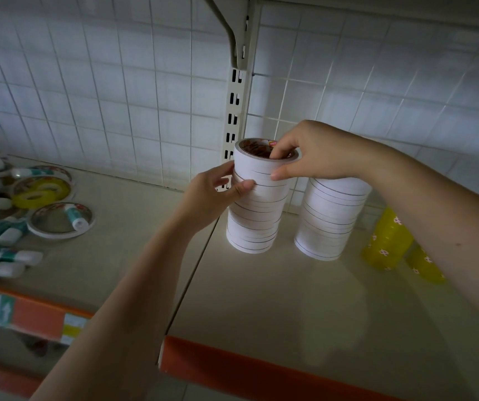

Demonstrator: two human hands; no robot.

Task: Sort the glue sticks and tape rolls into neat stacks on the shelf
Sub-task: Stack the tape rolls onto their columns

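From the head camera, a person's two bare hands meet at a tall stack of white tape rolls [257,204] standing upright on the cream metal shelf [261,299], just right of the seam between two shelf panels and close to the far wire-grid back panel [116,91]. The right hand [304,153] reaches in from the right and its grip is clamped on the top roll: the fingers dip into the brown cardboard core while the thumb presses the outer white wall. The left hand [218,192] comes up from the near left, its thumb and curled fingers pinching the side of the same stack a little lower down. A second stack of white tape rolls [330,218] stands just to the right of the first, apart from it and partly hidden behind the right forearm. Further right, two translucent yellow cylinders with small printed marks [388,241] lie tilted on the shelf. On the far left, a loose jumble holds teal-and-white glue sticks [1,254], two rolls of clear yellow tape [41,191] and flat white-rimmed tape rolls [59,221], one with a glue stick resting across it. An orange price strip [232,369] runs along the near edge of the shelf.
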